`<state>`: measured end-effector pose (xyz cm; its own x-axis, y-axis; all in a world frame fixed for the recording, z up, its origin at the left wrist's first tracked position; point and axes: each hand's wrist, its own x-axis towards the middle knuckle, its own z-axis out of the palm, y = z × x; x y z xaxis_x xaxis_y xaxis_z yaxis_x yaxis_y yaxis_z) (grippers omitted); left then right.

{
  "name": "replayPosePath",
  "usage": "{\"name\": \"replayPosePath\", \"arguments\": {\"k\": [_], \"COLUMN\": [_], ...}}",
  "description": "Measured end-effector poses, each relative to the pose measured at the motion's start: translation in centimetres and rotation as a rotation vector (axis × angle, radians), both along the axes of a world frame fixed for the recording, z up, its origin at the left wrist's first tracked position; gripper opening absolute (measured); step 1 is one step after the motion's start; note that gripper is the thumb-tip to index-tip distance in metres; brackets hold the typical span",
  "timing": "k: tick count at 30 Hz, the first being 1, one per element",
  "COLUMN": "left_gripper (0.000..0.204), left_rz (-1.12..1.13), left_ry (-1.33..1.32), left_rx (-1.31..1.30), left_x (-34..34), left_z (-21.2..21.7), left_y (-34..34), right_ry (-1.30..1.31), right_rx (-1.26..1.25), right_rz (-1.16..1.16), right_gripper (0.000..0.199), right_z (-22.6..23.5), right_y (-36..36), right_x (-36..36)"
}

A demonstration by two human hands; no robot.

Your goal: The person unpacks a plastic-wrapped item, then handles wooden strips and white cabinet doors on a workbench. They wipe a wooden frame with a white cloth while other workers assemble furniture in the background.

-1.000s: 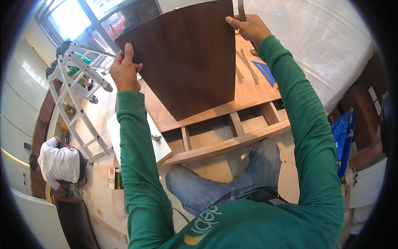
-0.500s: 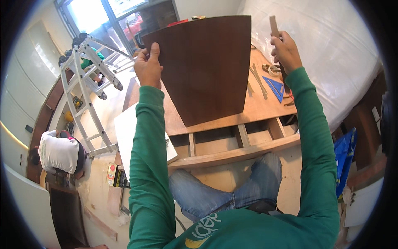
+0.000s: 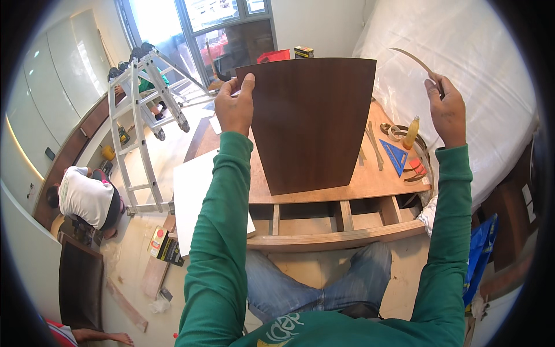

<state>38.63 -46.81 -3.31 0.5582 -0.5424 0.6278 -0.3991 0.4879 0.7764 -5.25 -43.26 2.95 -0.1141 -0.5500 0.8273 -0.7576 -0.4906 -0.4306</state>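
A dark brown wooden panel (image 3: 315, 127) stands upright on the plywood bench top (image 3: 376, 179), its upper edge slightly curved. My left hand (image 3: 236, 110) is closed around its upper left edge, thumb on the face towards me. Raised to the right and apart from the panel, my right hand (image 3: 448, 110) pinches a thin brown edging strip (image 3: 411, 55). The strip's free end arcs up and left from my fingers. Beyond the panel's right side lie several thin strips (image 3: 374, 144), a blue triangular square (image 3: 394, 157), a tape roll (image 3: 395, 134) and a bottle of amber liquid (image 3: 411, 132).
A white board (image 3: 193, 191) leans at the bench's left. Further left stand an aluminium ladder (image 3: 139, 139) and a crouching person (image 3: 87, 194); another person's bare foot (image 3: 118, 338) shows lower left. A metal can (image 3: 165, 246) is on the floor. Plastic sheeting (image 3: 462, 46) covers something large at right.
My right hand has shifted right, and its strip, upright before, now curves leftward. My left hand still grips the panel. The whole view has shifted, bringing the amber bottle and the bare foot into sight.
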Motion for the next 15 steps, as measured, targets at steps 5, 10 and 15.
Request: {"name": "replayPosePath", "arguments": {"k": [5,10,15], "left_gripper": [0.058,0.058,0.071], "left_rz": [-0.088,-0.07,0.073], "left_ry": [0.088,0.193,0.041], "left_rx": [0.027,-0.053,0.292], "left_x": [-2.0,-2.6,-1.8], "left_z": [1.1,0.8,2.3], "left_y": [0.9,-0.8,1.5], "right_ry": [0.023,0.16,-0.057], "right_rx": [0.217,0.359,0.7], "right_rz": [0.212,0.172,0.398], "right_gripper": [0.045,0.047,0.038], "right_z": [2.1,3.0,7.4], "right_y": [2.1,0.9,1.5], "right_x": [0.7,1.0,2.4]}}
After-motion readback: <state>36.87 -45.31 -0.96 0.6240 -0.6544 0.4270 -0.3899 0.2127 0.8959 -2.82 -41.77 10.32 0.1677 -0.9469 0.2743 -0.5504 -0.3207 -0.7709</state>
